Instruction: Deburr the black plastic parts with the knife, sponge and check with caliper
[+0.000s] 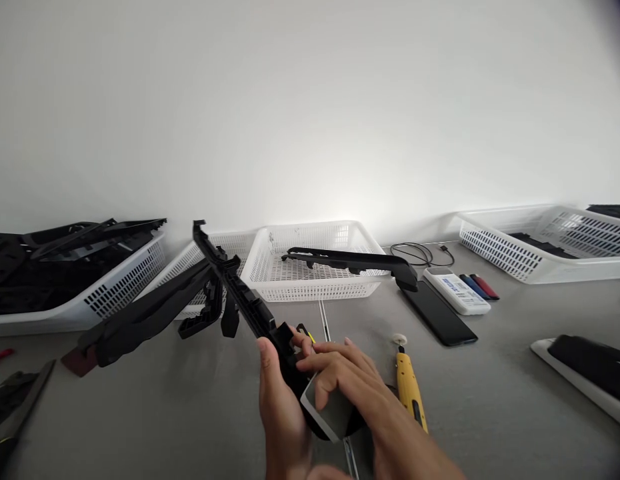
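Note:
A long, narrow black plastic trim strip (230, 277) with clips and ribs slants up and left from my hands. My left hand (285, 413) is closed around its lower end, thumb along the near side. Over that same end, my right hand (357, 383) bends its fingers against the strip, and its fingertips partly hide what they grip. A flat grey piece with a pale edge (335, 413) lies under the right fingers at the strip's wide end. Just beyond the fingertips a small yellow bit (310, 335) shows, too little to name.
White baskets stand along the wall: one heaped with black parts (125, 293), a middle basket (310, 290) with a black strip (355, 259) across it, another at right (545, 267). A yellow rotary tool (409, 387), a black phone (437, 310) and a white device (457, 290) lie right.

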Action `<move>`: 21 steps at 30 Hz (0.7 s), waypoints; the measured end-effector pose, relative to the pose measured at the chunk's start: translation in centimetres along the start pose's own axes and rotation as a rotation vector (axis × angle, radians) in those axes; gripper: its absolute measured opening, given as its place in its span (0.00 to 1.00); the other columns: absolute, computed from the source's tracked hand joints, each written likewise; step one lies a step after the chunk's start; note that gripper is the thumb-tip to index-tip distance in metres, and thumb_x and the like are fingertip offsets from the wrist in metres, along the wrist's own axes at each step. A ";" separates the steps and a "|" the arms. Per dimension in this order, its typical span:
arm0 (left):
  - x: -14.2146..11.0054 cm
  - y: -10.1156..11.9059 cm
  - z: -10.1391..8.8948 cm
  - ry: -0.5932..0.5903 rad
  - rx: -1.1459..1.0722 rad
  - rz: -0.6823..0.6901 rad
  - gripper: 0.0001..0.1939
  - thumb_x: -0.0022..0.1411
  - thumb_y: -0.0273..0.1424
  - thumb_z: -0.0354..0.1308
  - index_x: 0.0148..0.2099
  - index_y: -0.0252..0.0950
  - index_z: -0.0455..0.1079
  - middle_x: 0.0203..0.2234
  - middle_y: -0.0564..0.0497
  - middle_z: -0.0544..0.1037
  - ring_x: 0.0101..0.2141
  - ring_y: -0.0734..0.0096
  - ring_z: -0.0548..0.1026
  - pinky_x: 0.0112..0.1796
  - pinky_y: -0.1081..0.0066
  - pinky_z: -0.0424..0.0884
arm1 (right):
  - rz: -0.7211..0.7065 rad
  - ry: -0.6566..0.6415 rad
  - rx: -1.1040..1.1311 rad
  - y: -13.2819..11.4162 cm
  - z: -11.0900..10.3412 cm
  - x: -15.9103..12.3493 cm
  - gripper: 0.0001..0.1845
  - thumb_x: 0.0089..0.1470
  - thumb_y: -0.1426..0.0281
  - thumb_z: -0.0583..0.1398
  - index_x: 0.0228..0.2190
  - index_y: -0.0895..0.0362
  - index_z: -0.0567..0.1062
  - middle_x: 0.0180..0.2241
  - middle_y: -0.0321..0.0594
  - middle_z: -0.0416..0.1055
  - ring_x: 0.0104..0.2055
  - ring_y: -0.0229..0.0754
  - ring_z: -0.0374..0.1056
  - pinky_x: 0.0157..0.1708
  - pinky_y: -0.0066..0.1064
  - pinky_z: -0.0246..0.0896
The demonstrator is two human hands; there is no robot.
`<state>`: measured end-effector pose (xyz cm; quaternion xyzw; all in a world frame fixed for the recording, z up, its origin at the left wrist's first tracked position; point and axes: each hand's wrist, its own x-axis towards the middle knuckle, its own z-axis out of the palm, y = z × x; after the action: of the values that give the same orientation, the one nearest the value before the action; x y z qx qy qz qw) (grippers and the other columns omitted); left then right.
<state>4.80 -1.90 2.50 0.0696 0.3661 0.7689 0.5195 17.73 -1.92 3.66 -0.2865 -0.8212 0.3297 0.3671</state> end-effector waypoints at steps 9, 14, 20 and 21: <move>-0.7 2.7 0.9 0.107 0.085 0.235 0.32 0.60 0.66 0.64 0.37 0.39 0.72 0.25 0.55 0.71 0.20 0.75 0.65 0.22 0.76 0.68 | -0.120 0.007 -0.071 -0.8 0.2 1.0 0.14 0.49 0.78 0.67 0.34 0.49 0.73 0.55 0.37 0.81 0.59 0.53 0.73 0.58 0.45 0.68; -1.4 3.8 1.2 0.095 0.071 0.362 0.31 0.66 0.64 0.58 0.36 0.39 0.71 0.25 0.56 0.68 0.20 0.76 0.63 0.22 0.77 0.69 | -0.030 0.150 -0.157 -1.0 0.3 0.8 0.11 0.54 0.76 0.67 0.36 0.49 0.75 0.58 0.40 0.80 0.63 0.54 0.71 0.58 0.44 0.69; -1.4 3.9 1.2 0.158 0.080 0.376 0.36 0.53 0.71 0.63 0.35 0.40 0.71 0.23 0.56 0.69 0.22 0.73 0.66 0.24 0.76 0.71 | -0.018 0.205 -0.247 -1.4 0.8 0.8 0.14 0.52 0.79 0.66 0.36 0.48 0.75 0.60 0.38 0.78 0.68 0.57 0.66 0.62 0.49 0.66; -1.3 3.9 1.2 0.165 0.082 0.375 0.37 0.52 0.71 0.64 0.35 0.40 0.71 0.23 0.56 0.69 0.22 0.73 0.66 0.24 0.76 0.71 | -0.015 0.211 -0.254 -1.3 0.9 0.8 0.14 0.51 0.79 0.66 0.36 0.48 0.75 0.60 0.38 0.79 0.68 0.57 0.66 0.62 0.50 0.67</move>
<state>3.06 -3.20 6.24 0.0945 0.4192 0.8395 0.3324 16.24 -2.51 4.49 -0.3575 -0.8152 0.1886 0.4148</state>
